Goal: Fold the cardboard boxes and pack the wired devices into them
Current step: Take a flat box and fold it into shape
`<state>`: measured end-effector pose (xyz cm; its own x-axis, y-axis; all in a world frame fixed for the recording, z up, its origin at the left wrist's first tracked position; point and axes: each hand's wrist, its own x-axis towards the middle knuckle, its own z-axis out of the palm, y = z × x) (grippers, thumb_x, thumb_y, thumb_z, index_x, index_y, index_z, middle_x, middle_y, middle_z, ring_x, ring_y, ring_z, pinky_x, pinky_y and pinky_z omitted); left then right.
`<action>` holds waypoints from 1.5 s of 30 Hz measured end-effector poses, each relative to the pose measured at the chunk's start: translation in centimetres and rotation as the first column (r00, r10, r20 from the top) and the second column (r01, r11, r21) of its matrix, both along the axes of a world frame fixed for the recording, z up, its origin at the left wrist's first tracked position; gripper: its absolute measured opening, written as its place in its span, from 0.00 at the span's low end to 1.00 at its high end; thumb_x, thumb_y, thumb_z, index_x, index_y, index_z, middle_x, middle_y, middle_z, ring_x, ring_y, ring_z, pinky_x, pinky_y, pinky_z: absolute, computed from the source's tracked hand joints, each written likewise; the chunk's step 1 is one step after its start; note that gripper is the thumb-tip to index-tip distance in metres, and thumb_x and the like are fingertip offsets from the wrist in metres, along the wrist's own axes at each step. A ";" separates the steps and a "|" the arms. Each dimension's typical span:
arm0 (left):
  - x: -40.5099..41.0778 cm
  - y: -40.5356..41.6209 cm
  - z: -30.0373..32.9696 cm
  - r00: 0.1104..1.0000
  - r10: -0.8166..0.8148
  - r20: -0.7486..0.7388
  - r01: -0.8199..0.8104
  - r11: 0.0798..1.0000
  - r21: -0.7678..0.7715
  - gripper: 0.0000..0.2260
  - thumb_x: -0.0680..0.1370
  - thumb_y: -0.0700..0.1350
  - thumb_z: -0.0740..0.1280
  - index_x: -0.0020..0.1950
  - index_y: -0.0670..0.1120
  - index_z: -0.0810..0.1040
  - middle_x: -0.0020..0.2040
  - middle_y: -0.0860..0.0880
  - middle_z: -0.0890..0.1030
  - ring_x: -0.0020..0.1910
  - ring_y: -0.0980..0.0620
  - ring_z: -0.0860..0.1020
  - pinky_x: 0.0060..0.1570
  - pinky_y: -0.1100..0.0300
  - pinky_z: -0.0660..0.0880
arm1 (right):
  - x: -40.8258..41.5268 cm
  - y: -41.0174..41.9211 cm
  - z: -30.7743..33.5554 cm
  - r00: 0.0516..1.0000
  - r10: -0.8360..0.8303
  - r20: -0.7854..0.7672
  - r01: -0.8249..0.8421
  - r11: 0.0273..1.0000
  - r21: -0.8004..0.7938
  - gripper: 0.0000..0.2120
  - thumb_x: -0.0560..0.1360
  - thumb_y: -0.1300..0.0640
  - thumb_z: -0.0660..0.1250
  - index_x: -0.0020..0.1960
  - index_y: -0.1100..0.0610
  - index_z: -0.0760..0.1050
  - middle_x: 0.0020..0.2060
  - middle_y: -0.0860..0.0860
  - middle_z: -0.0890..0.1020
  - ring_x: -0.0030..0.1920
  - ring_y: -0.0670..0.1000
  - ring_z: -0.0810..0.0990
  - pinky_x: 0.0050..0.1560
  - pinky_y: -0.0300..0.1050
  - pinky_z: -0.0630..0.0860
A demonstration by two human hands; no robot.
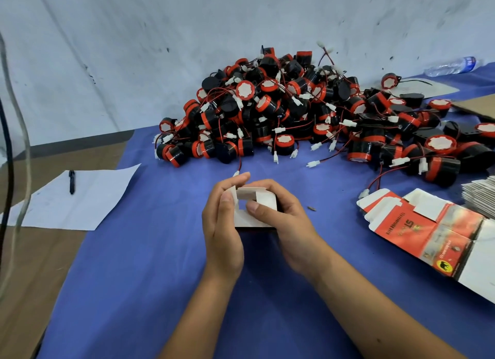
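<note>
Head view only, so here goes: both hands are wrapped around a small cardboard box [254, 208] held just above the middle of the table [134, 291], which is covered in a smooth blue cloth. The left hand [223, 230] has its fingers curled up the box's left side, thumb lying along a raised side flap, while the right hand [284, 219] cups the right side with the thumb pressing down onto an inner flap. The box is plain white matte card on the inside and its open end faces up toward the camera; it looks roughly cube-shaped, so I can't really tell a long axis. Toward the far edge sits a big heap of wired devices [294, 112], glossy black round drums with red bands, white caps and thin red and black wires ending in white plastic plugs. Near the right edge lie flat unfolded boxes [434, 230], printed red and white, with a stack of more flats [482, 198] just beyond. Off the cloth on the left there's a sheet of white paper [80, 200] with a black pen [71, 182] on it. A clear plastic bottle [452, 65] lies on its side at the far right corner.
</note>
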<state>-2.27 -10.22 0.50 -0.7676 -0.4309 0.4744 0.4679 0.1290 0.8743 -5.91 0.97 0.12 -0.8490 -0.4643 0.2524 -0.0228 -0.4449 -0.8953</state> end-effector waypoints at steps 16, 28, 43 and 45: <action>-0.3 -1.5 -0.2 0.995 0.092 -0.025 -0.092 0.995 0.030 0.14 0.82 0.43 0.55 0.55 0.43 0.80 0.59 0.47 0.85 0.60 0.42 0.81 0.63 0.33 0.73 | -0.1 -0.1 0.1 0.997 0.075 -0.019 -0.074 0.997 0.038 0.15 0.83 0.53 0.60 0.65 0.56 0.80 0.55 0.50 0.83 0.56 0.46 0.80 0.57 0.45 0.77; -0.5 -1.1 -0.1 0.994 0.099 0.039 -0.104 0.985 0.138 0.12 0.79 0.46 0.57 0.47 0.50 0.80 0.52 0.49 0.87 0.53 0.47 0.84 0.50 0.47 0.79 | -0.1 1.0 0.9 0.977 0.190 -0.100 -0.185 0.981 0.052 0.15 0.82 0.66 0.62 0.68 0.64 0.73 0.51 0.44 0.83 0.49 0.40 0.82 0.44 0.33 0.79; 0.3 1.5 -0.3 0.968 0.239 -0.075 -0.241 0.970 -0.024 0.10 0.83 0.42 0.58 0.56 0.52 0.77 0.53 0.60 0.81 0.52 0.59 0.80 0.47 0.68 0.76 | 0.7 -1.2 0.3 0.931 -0.364 -0.026 0.365 0.930 0.035 0.10 0.80 0.46 0.64 0.48 0.52 0.73 0.39 0.50 0.80 0.41 0.50 0.78 0.40 0.52 0.76; 0.3 1.6 -0.5 0.958 0.254 -0.132 -0.269 0.957 -0.106 0.11 0.84 0.41 0.58 0.62 0.50 0.76 0.60 0.59 0.81 0.61 0.54 0.79 0.55 0.64 0.76 | 0.7 -1.2 0.3 0.903 -0.429 0.032 0.429 0.903 0.025 0.09 0.78 0.43 0.66 0.46 0.46 0.69 0.40 0.47 0.79 0.41 0.48 0.79 0.39 0.50 0.76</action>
<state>-1.93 -8.58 -0.03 -0.5725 -0.5425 0.6148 0.5007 0.3625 0.7861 -5.23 -0.23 0.41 -0.9753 -0.0570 0.2133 -0.1759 -0.3836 -0.9066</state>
